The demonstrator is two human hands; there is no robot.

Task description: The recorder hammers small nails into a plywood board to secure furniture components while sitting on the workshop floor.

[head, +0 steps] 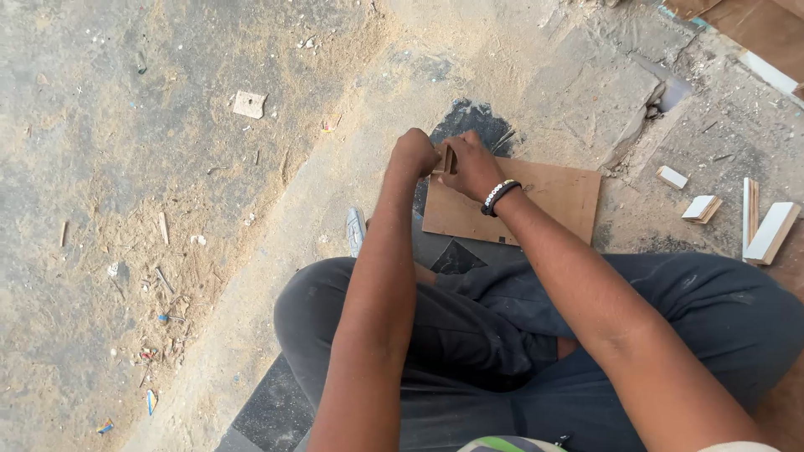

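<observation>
- Left hand: closed in a fist, meeting the right hand at the near-left corner area of the brown board; what it grips is hidden.
- Right hand: fingers curled around a small wooden piece, held upright over the board's left edge; beaded wristband on the wrist.
- Board lies flat on the dusty floor, just ahead of the person's crossed legs.
- White-faced wood offcuts lie on the floor to the right, well apart from the board.
</observation>
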